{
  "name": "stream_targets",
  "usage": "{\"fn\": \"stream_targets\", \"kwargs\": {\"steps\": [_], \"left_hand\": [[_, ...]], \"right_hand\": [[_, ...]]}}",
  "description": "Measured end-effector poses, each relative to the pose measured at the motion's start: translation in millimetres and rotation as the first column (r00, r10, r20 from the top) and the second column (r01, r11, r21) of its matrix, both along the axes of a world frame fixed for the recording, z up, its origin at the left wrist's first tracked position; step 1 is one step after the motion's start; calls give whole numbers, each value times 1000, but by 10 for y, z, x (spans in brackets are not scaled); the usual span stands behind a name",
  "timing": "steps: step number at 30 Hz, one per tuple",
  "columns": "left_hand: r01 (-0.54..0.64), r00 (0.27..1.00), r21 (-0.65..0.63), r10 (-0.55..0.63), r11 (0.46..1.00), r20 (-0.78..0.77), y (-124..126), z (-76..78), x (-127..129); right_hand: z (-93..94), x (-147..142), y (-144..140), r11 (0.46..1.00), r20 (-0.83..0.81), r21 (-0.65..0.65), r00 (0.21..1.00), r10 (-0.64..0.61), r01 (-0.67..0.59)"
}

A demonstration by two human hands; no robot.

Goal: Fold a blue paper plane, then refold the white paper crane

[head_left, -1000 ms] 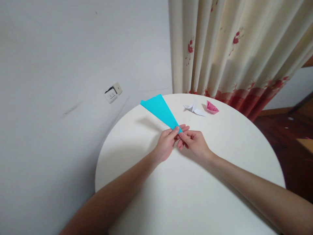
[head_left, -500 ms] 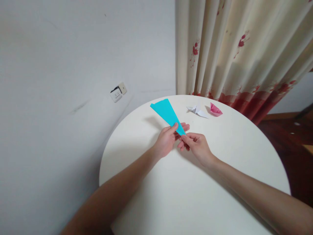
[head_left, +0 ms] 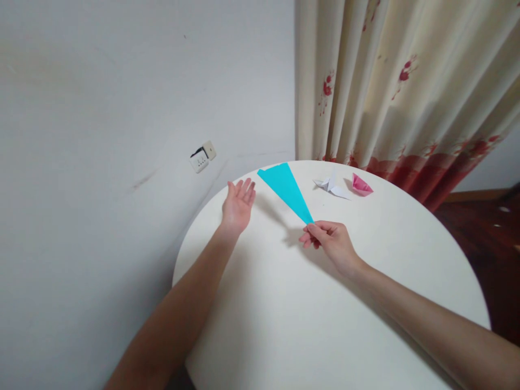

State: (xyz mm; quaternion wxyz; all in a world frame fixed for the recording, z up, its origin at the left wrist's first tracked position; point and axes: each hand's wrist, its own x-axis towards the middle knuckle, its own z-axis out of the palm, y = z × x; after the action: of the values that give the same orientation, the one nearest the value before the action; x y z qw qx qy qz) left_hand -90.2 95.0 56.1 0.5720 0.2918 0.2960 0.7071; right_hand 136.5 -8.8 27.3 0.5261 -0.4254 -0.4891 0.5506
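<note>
A folded sheet of bright blue paper (head_left: 286, 190), long and tapering like a closed fan, is held above the table by its narrow end. My right hand (head_left: 327, 238) pinches that tip between thumb and fingers. The wide end points away toward the far left edge of the table. My left hand (head_left: 239, 206) is open, palm up with fingers apart, to the left of the paper and not touching it.
The round white table (head_left: 260, 314) stands against a wall with a socket (head_left: 199, 161). Toward its far edge lie a white paper crane (head_left: 331, 187) and a pink paper boat (head_left: 361, 186). A floral curtain (head_left: 385, 97) hangs behind.
My left hand has let go of the blue paper and moved left, its fingers now spread. My right hand keeps its pinch on the narrow tip. The view has shifted slightly.
</note>
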Motion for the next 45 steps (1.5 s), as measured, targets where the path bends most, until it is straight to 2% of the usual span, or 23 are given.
{"fn": "stream_targets", "kwargs": {"steps": [2, 4, 5, 6, 8, 10, 13, 16, 20, 23, 25, 27, 29, 31, 33, 34, 35, 38, 41, 45], "left_hand": [[232, 970, -34, -233, 972, -72, -216, -49, 295], [435, 878, -76, -441, 897, -187, -489, -132, 644], [502, 825, -125, -517, 856, -228, -620, -176, 794], [503, 813, -146, -524, 852, -256, -732, -215, 912], [465, 826, -179, -498, 867, -264, -874, -263, 1032], [447, 837, -197, -486, 873, -253, -902, -261, 1027], [447, 844, -207, -487, 870, -224, -805, -171, 922], [328, 922, -131, -347, 936, -173, -646, -39, 788], [135, 984, -77, -143, 988, -109, -383, 103, 480], [64, 992, -108, -75, 992, -101, -163, 181, 125], [-54, 998, -123, 48, 991, -48, -50, 219, -80], [-106, 994, -68, 104, 992, -28, -17, 226, -150], [-26, 998, -36, 24, 999, -53, -101, 183, -28], [202, 966, -50, -208, 978, -155, -299, 100, 253], [442, 845, -87, -447, 893, -295, -547, 6, 581], [491, 801, -109, -497, 864, -335, -662, -34, 721], [495, 786, -112, -499, 861, -365, -756, -66, 832], [405, 824, -89, -406, 910, -395, -861, -106, 956], [307, 876, -63, -308, 950, -371, -743, -79, 856], [113, 957, -31, -117, 993, -266, -506, 9, 639]], "right_hand": [[-18, -13, 3, 1000, -20, 16, 1000, 7, -6], [-28, -36, -4, 999, -19, 42, 1000, 22, -21], [-28, -49, -10, 998, -11, 61, 1000, 29, -29], [-25, -61, -16, 996, 1, 80, 999, 36, -36], [-13, -83, -27, 994, 18, 102, 999, 48, -50], [4, -98, -35, 994, 17, 93, 998, 60, -61], [25, -104, -46, 994, 12, 66, 996, 84, -85], [31, -99, -66, 994, 15, 15, 994, 105, -105], [13, -85, -82, 987, 45, -39, 987, 156, -155], [3, -62, -67, 980, 74, -58, 978, 194, -190], [4, -40, -47, 982, 83, -62, 980, 182, -177], [5, -21, -26, 992, 56, -52, 991, 118, -115], [1, -10, -10, 999, -7, -41, 1000, 31, -31], [-7, -6, -2, 999, -70, -31, 997, -26, 24], [-12, -9, 0, 1000, -95, 1, 995, -27, 27], [-11, -12, 0, 1000, -93, 24, 996, -14, 16], [-8, -15, -2, 999, -83, 44, 997, 2, 2], [1, -32, -10, 998, -51, 49, 998, 39, -36], [-18, -53, -21, 998, -26, 26, 998, 55, -54], [-82, -70, -8, 996, 54, 0, 994, 91, -91]]}}
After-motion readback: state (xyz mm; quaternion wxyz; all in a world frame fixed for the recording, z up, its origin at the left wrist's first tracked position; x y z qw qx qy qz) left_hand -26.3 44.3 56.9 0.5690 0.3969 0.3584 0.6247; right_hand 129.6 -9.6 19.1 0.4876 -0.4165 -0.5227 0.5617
